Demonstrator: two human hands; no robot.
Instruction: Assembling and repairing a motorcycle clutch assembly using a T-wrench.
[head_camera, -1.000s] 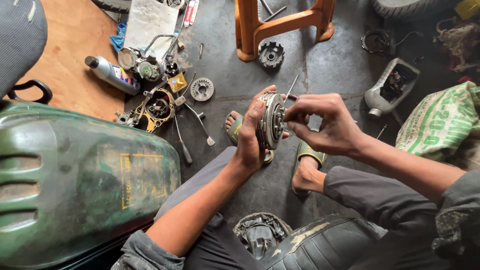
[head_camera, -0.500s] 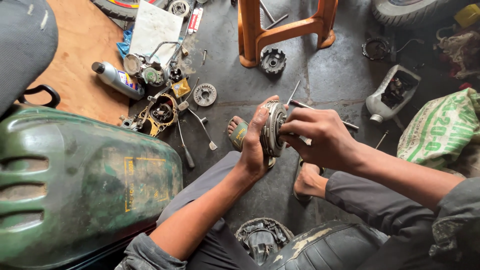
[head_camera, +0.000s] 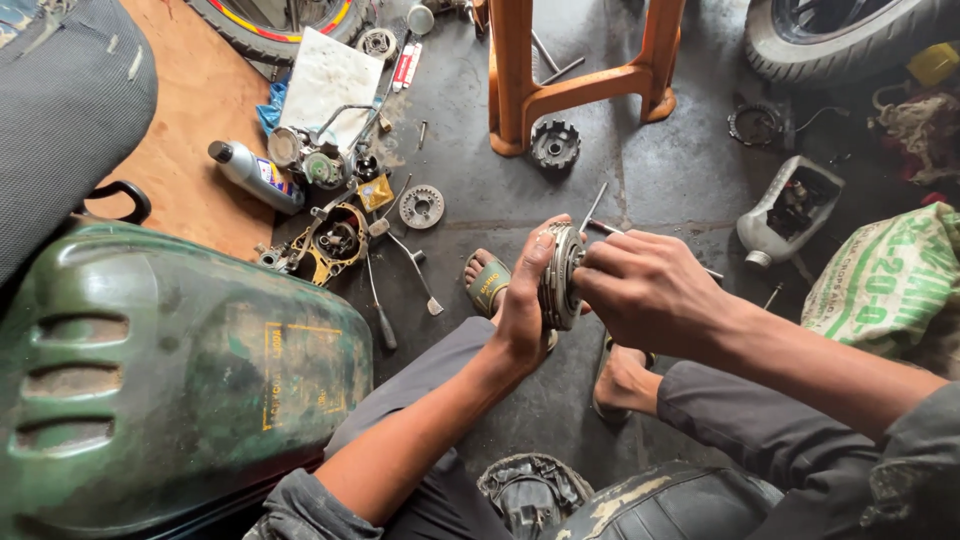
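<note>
Centrally, just right of the frame's middle, a round metal clutch pack (head_camera: 560, 278) stands on edge in mid-air above the dark floor (head_camera: 660, 180), pressed between both hands. The left hand (head_camera: 522, 300) cups its near face from 9 o'clock, fingers together and curled over the rim. The right hand (head_camera: 645, 292) closes on it from 3 o'clock, fingers bunched tight against the far face. A thin rod (head_camera: 592, 208) sticks up from the pack toward 1 o'clock.

Below the pack, at 7 o'clock, one foot in a green sandal (head_camera: 488, 284) rests on the floor; the other foot (head_camera: 620, 378) is at 5 o'clock. At 10 o'clock lie a small gear (head_camera: 421, 207), an open yellowish engine cover (head_camera: 335, 240), two screwdrivers (head_camera: 380, 300) and, further out, a grey bottle (head_camera: 252, 176) on a wooden board (head_camera: 190, 120), with a sheet of paper (head_camera: 330, 75) above it. At 12 o'clock a toothed hub (head_camera: 555, 145) sits beside the legs of an orange stool (head_camera: 590, 85). At 2 o'clock a cut-open plastic jug (head_camera: 790, 208) holds small parts; a green-printed sack (head_camera: 885, 280) is at 3 o'clock. A green fuel tank (head_camera: 170, 380) fills the area at 8 o'clock.
</note>
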